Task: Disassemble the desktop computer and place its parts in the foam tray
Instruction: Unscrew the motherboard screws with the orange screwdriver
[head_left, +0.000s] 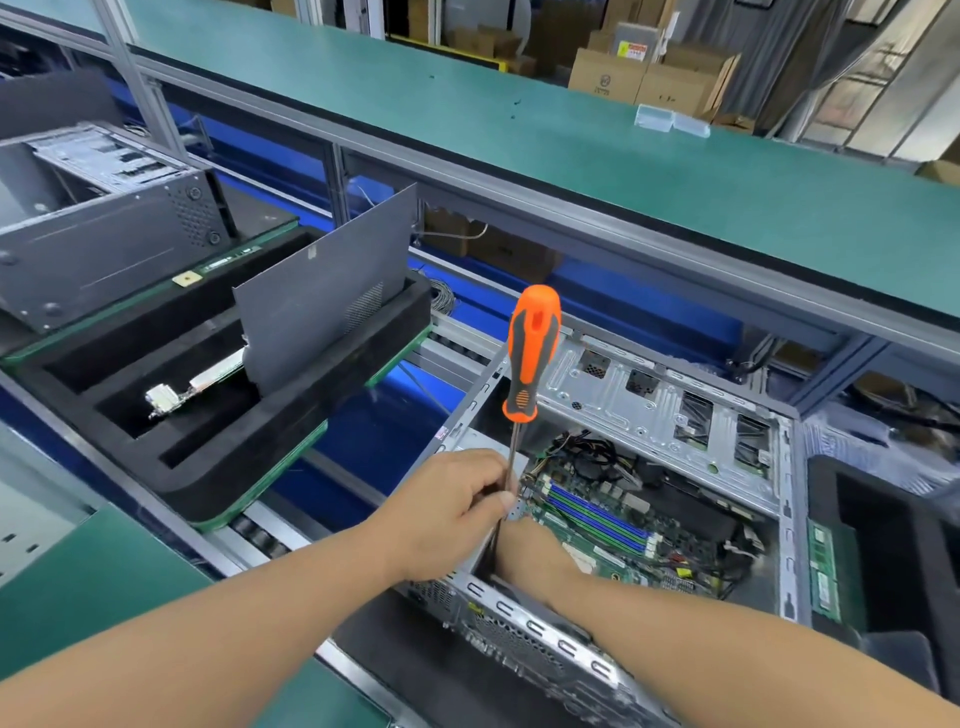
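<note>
The open desktop case (654, 410) lies on its side in front of me, its green motherboard (602, 525) with blue memory slots exposed. My left hand (452, 509) pinches the metal shaft of an orange and grey screwdriver (532, 353), which stands upright with its tip down inside the case's near left corner. My right hand (535, 551) reaches down into that same corner, its fingers hidden behind the case wall. The black foam tray (218, 467) sits to the left, holding a grey side panel (322, 291) upright and a small card (171, 400) in a slot.
Another grey computer case (104, 244) stands at far left beyond the tray. A second black foam tray (883, 545) with a green memory stick (823, 571) lies at the right. A green shelf (571, 145) runs overhead across the back. Conveyor rollers show between the trays.
</note>
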